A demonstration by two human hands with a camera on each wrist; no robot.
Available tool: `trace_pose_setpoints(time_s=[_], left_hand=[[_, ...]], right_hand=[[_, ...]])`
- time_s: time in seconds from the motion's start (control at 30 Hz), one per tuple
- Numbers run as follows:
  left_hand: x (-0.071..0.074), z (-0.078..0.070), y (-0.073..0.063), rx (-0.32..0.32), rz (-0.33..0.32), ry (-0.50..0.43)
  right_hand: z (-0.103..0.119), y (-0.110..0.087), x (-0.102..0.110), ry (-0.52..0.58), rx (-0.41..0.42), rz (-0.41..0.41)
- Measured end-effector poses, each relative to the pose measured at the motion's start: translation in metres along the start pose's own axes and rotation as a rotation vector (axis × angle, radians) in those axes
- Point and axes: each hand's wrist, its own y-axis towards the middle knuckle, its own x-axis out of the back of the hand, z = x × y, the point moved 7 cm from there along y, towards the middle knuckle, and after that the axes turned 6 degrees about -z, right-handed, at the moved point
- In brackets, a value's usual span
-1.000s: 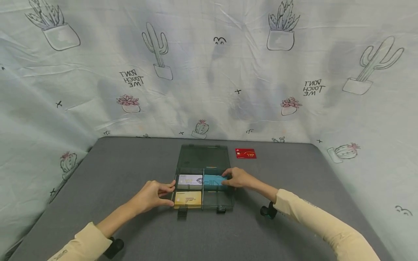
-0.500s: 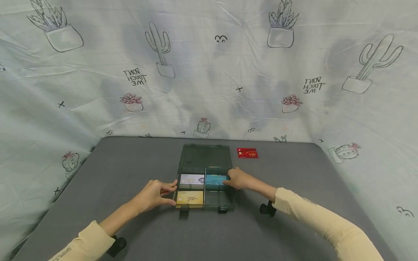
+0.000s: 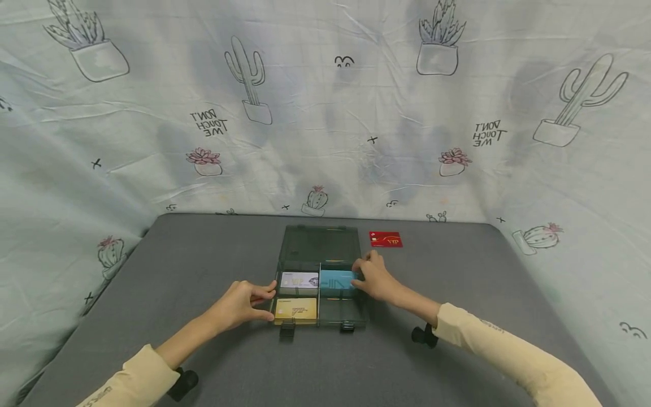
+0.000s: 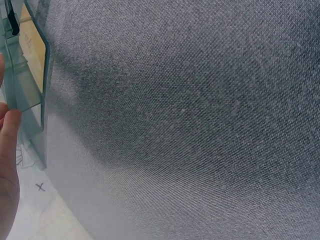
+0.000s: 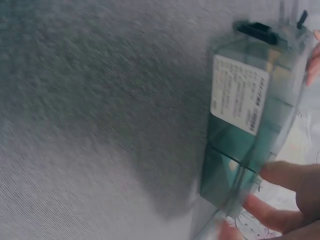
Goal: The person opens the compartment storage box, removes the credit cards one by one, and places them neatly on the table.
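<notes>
A dark translucent card box [image 3: 342,311] lies with its lid [image 3: 320,244] folded back. A white card [image 3: 299,280] sits in its back left compartment, a gold card [image 3: 296,308] in the front left and a blue card [image 3: 338,280] in the back right. My left hand [image 3: 239,305] touches the box's left side with thumb and fingers spread. At the right rim, my right hand [image 3: 376,277] is beside the blue card's right end, thumb and index finger apart. In the right wrist view, that hand's fingers [image 5: 282,172] are near the box wall, blurred.
A red VIP card [image 3: 385,239] lies on the grey table [image 3: 229,243], right of the lid. Two black latches [image 3: 347,326] stick out from the box's front edge. A patterned curtain [image 3: 325,113] hangs behind the table.
My right hand has lifted a little and spread its fingers at the blue card's end; more of the card shows. The left hand stays at the box's side.
</notes>
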Motion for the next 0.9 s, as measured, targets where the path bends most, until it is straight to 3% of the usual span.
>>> trace_pose_setpoints(time_s=[0.17,0.37,0.47,0.67,0.9], left_hand=[[-0.001,0.001,0.001,0.012,-0.005,0.003],[-0.002,0.0,0.0,0.004,-0.007,-0.001],[-0.001,-0.002,-0.001,-0.008,-0.008,-0.007],[-0.002,-0.003,-0.002,-0.033,0.001,-0.017],[-0.001,-0.003,-0.003,-0.014,-0.004,-0.036]], right_hand=[[0.003,-0.002,0.003,0.036,0.136,-0.099],[-0.003,0.002,0.002,0.156,0.236,-0.05],[-0.008,0.006,0.005,0.216,0.207,-0.036],[-0.028,0.012,0.007,0.387,0.064,-0.001],[-0.043,0.009,0.009,0.484,0.07,0.022]])
